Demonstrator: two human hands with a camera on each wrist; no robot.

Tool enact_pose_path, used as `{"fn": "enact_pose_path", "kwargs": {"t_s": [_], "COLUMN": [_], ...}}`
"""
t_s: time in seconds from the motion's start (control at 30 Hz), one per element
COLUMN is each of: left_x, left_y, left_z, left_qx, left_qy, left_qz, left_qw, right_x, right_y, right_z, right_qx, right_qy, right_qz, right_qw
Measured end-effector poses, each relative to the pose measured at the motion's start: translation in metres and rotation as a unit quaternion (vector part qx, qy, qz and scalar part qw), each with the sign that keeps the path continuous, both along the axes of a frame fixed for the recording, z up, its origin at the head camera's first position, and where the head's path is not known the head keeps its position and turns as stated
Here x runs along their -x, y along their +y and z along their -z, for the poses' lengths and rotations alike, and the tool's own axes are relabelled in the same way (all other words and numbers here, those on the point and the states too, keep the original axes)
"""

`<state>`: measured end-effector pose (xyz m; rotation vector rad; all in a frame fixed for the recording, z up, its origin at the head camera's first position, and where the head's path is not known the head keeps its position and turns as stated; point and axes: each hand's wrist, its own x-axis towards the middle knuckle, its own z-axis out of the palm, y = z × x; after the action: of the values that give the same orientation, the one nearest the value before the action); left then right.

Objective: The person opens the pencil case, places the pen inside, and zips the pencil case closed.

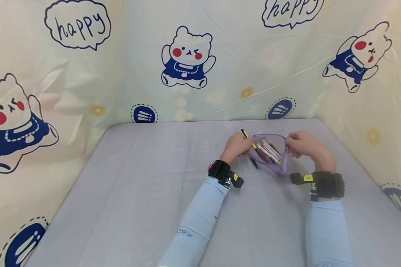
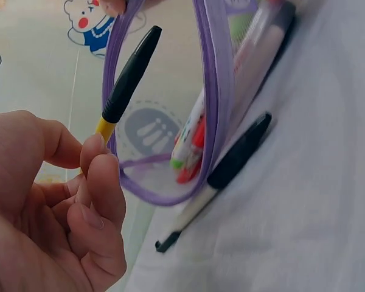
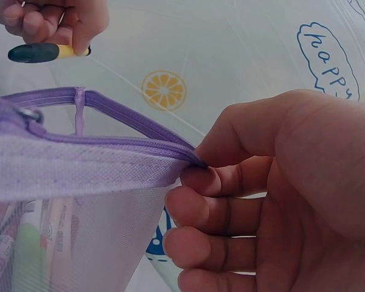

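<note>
My left hand (image 1: 236,145) pinches a yellow marker pen with a black cap (image 2: 132,76) between thumb and fingers. In the left wrist view the capped end points up, beside the open mouth of a purple mesh pencil pouch (image 1: 276,167). Several pens (image 1: 269,152) in mixed colours lie inside the pouch. With thumb and forefinger my right hand (image 1: 305,144) pinches the pouch's zipper corner (image 3: 185,159), and its mouth gapes towards the left hand. A white pen with a black cap (image 2: 237,152) lies on the table just outside the pouch.
The table (image 1: 137,193) has a grey cloth over it. Behind and at the sides hangs a pale curtain (image 1: 230,48) printed with bears. A camera band (image 1: 220,170) sits on the left wrist, and another camera band (image 1: 327,184) is on the right.
</note>
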<state>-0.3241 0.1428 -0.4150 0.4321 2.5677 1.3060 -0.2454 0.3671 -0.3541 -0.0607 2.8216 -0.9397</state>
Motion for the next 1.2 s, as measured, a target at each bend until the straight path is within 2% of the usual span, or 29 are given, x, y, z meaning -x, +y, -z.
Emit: {"fn": "enact_pose_path", "kwargs": {"t_s": [0.3, 0.4, 0.73, 0.8, 0.9, 1.03, 1.2], "left_x": [-0.013, -0.018, -0.027, -0.026, -0.022, -0.016, -0.009], "left_y": [0.026, 0.033, 0.042, 0.042, 0.039, 0.037, 0.034], "left_z": [-0.001, 0.0, -0.001, 0.001, 0.002, 0.002, 0.012], "left_qx": [-0.018, -0.023, -0.019, -0.016, -0.013, -0.021, -0.05], "left_qy": [-0.023, -0.021, -0.012, -0.009, -0.038, -0.083, -0.11], "left_qz": [0.037, 0.048, 0.056, 0.056, 0.05, 0.059, 0.048], "left_qw": [0.9989, 0.9984, 0.9982, 0.9983, 0.998, 0.9946, 0.9915], "right_x": [0.001, 0.0, -0.001, -0.001, -0.002, -0.003, -0.002], "right_y": [0.004, 0.005, 0.007, 0.008, 0.008, 0.008, 0.001], "right_z": [-0.001, 0.0, -0.001, -0.002, -0.004, -0.007, 0.0], "right_qx": [-0.004, -0.007, -0.001, -0.002, -0.004, -0.003, -0.021], "right_qy": [0.011, 0.011, 0.008, 0.01, 0.012, 0.012, 0.008], "right_qz": [-0.006, -0.002, 0.002, 0.004, 0.002, 0.004, -0.001], "right_qw": [0.9999, 0.9999, 1.0, 0.9999, 0.9999, 0.9999, 0.9998]}}
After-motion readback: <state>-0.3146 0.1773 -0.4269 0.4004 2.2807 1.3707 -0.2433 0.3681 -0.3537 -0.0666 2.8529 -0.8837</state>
